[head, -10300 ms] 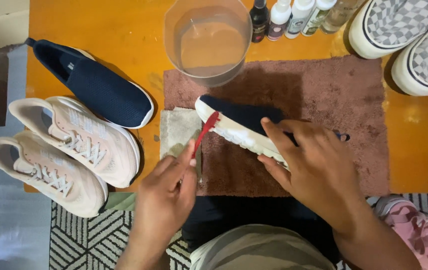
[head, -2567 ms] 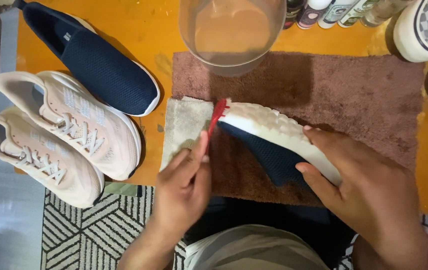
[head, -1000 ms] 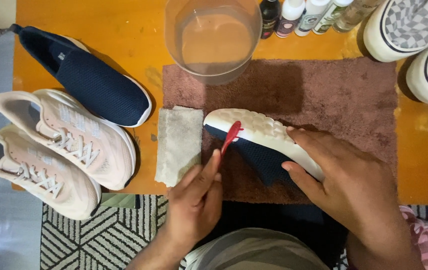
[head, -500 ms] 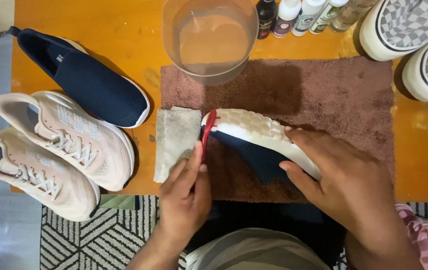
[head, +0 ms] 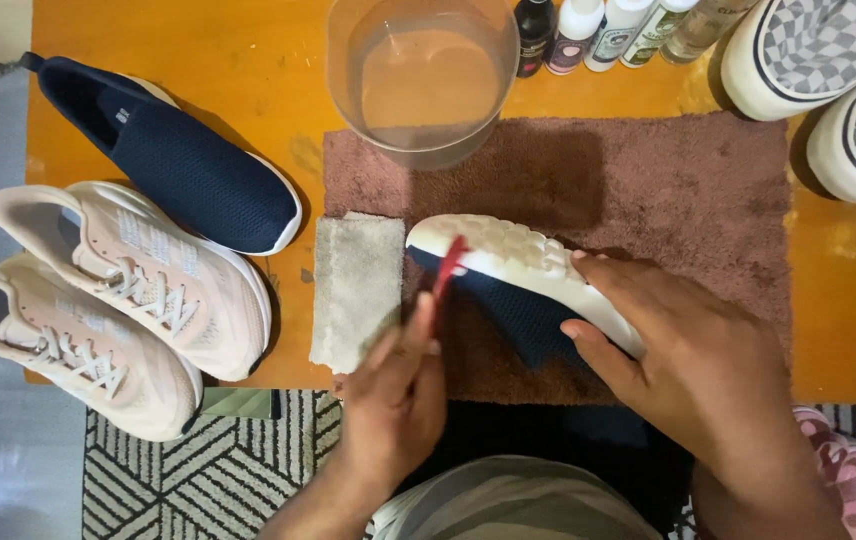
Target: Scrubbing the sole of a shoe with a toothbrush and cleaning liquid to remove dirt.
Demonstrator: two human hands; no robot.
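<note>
navy shoe lies sole-up on a brown towel over an orange table, pinned by the right hand. left hand grips a red brush against its white edge. patterned rug below.

Navy shoe under the right hand: knit mesh cloth upper, matt; white sole of moulded rubber or foam, pebbled. Red brush in the left hand: plastic, slight gloss. Brown towel: terry cloth, rough pile, matt. Grey rag: coarse cloth. Table: orange, smooth, glossy. Bowl: clear plastic, smooth. Pink sneakers: mesh cloth, cloth laces
</note>
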